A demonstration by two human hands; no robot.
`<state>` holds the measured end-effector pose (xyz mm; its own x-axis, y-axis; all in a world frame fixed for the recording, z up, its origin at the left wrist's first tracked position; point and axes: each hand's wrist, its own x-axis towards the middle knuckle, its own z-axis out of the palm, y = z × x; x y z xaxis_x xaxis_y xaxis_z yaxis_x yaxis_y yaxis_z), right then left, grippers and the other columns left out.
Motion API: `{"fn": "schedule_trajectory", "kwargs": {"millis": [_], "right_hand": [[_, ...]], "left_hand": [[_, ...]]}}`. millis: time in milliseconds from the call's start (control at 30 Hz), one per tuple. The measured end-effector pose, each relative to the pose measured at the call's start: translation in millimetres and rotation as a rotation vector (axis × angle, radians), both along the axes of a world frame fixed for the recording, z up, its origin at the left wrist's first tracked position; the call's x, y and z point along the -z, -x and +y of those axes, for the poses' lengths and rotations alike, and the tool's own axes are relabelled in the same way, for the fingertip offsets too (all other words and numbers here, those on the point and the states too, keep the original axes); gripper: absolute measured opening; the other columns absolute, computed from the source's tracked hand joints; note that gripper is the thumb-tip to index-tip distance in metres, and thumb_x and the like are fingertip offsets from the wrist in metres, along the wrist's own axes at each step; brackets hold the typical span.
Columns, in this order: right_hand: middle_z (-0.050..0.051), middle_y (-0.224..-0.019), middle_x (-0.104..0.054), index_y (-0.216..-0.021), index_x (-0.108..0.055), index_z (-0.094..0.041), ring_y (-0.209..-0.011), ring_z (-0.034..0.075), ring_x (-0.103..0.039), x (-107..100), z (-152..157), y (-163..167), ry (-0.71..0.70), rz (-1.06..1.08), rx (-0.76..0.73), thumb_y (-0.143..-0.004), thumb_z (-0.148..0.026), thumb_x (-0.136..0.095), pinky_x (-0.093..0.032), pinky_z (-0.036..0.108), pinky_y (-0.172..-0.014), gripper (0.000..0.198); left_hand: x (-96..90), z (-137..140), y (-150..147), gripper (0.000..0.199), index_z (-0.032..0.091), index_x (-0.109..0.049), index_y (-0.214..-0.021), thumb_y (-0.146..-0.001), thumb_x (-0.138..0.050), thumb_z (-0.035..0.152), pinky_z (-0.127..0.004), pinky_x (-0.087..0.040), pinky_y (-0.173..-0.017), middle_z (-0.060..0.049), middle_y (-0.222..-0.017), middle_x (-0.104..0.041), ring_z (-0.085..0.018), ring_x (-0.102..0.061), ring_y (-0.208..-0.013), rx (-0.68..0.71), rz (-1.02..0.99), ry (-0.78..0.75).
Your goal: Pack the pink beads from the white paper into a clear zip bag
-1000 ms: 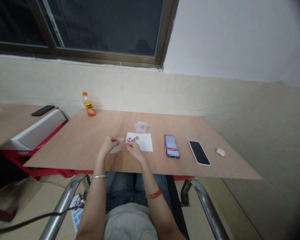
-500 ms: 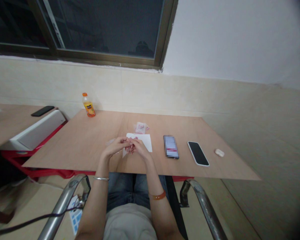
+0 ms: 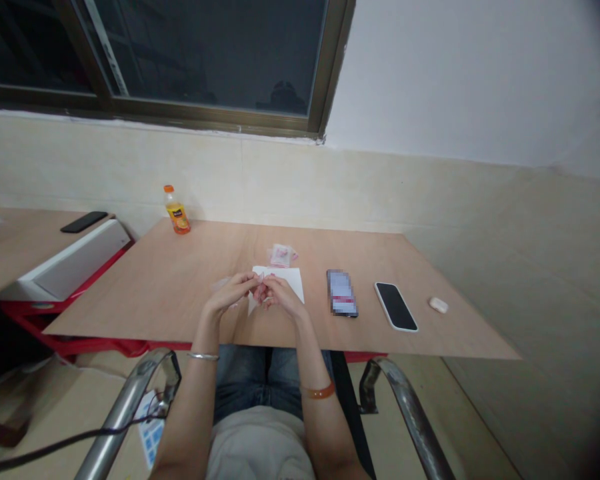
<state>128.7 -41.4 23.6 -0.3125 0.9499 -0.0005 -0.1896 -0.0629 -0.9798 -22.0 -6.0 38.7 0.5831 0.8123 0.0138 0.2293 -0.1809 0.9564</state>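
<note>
Two hands, the left hand [image 3: 233,293] and the right hand [image 3: 283,295], meet over the near left part of the white paper [image 3: 294,281], fingers curled in with their tips almost together, pinching a pink cluster [image 3: 261,293] between them. It sits at the paper's left side, small and irregular, pale pink in places and deeper rose in others, with a knobbly, broken outline. Its finer shape is blurred and partly covered by fingers; I cannot tell how many pieces form it. At the paper's far edge lie see-through packets [image 3: 281,256] showing pink.
</note>
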Motion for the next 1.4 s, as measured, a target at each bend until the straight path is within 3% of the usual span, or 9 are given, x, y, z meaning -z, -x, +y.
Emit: {"fn": "schedule_trajectory", "kwargs": {"millis": [233,400,533,667,900,1033,1400], "right_hand": [[-0.001,-0.056,-0.054,-0.065,-0.049,-0.016,-0.048,0.008,-0.055,11.4,6.2,6.4,-0.074,-0.130,0.222,-0.082,-0.039,-0.046,-0.041,0.016,-0.043,0.028],[-0.002,-0.053,-0.050,-0.063,-0.048,-0.017,-0.048,0.009,-0.050,24.5,12.1,8.7,-0.149,-0.312,0.388,-0.082,-0.029,-0.043,-0.036,0.017,-0.043,0.023],[-0.002,-0.052,-0.050,-0.058,-0.047,-0.018,-0.050,0.010,-0.047,25.0,11.4,5.2,-0.240,-0.473,0.432,-0.081,-0.024,-0.041,-0.033,0.019,-0.048,0.024],[-0.002,-0.053,-0.050,-0.059,-0.047,-0.018,-0.053,0.010,-0.048,24.1,10.4,4.1,-0.245,-0.556,0.474,-0.081,-0.025,-0.042,-0.033,0.020,-0.051,0.023],[-0.002,-0.054,-0.052,-0.061,-0.045,-0.019,-0.052,0.010,-0.050,24.3,12.5,8.5,-0.184,-0.382,0.563,-0.080,-0.027,-0.042,-0.035,0.019,-0.048,0.021],[-0.002,-0.053,-0.051,-0.063,-0.044,-0.019,-0.050,0.009,-0.050,16.5,9.9,9.6,-0.187,-0.274,0.535,-0.083,-0.032,-0.039,-0.037,0.018,-0.046,0.025],[-0.005,-0.050,-0.047,-0.066,-0.042,-0.020,-0.041,0.009,-0.046,2.0,0.8,14.3,-0.120,-0.170,0.520,-0.084,-0.037,-0.036,-0.035,0.017,-0.035,0.026]], "left_hand": [[8.5,2.7,-11.4,0.031,0.015,-0.053,-0.063,-0.080,-0.042,0.038,-0.023,-0.040,-0.057,-0.001,-0.059,-0.055,-0.012,-0.050,-0.057,-0.126,0.073,-0.169],[13.9,3.6,-18.0,0.022,0.014,-0.055,-0.068,-0.080,-0.042,0.028,-0.022,-0.035,-0.055,-0.001,-0.063,-0.057,-0.012,-0.050,-0.059,-0.246,0.265,-0.350],[14.3,1.8,-20.8,0.019,0.014,-0.054,-0.070,-0.081,-0.041,0.022,-0.022,-0.033,-0.056,-0.002,-0.066,-0.059,-0.012,-0.050,-0.060,-0.262,0.365,-0.394],[16.0,2.3,-21.6,0.020,0.015,-0.053,-0.069,-0.083,-0.040,0.022,-0.023,-0.033,-0.056,-0.003,-0.067,-0.059,-0.013,-0.051,-0.060,-0.272,0.407,-0.418],[18.9,3.1,-25.4,0.021,0.015,-0.054,-0.076,-0.085,-0.038,0.026,-0.024,-0.038,-0.060,-0.003,-0.071,-0.059,-0.013,-0.053,-0.064,-0.227,0.224,-0.350],[13.7,-2.3,-31.6,0.028,0.015,-0.051,-0.076,-0.089,-0.033,0.033,-0.025,-0.040,-0.061,-0.002,-0.070,-0.055,-0.013,-0.051,-0.063,-0.190,0.096,-0.279],[4.8,-8.4,-34.4,0.033,0.016,-0.049,-0.069,-0.089,-0.032,0.036,-0.025,-0.037,-0.056,0.000,-0.059,-0.050,-0.012,-0.047,-0.055,-0.173,0.072,-0.282]]}}
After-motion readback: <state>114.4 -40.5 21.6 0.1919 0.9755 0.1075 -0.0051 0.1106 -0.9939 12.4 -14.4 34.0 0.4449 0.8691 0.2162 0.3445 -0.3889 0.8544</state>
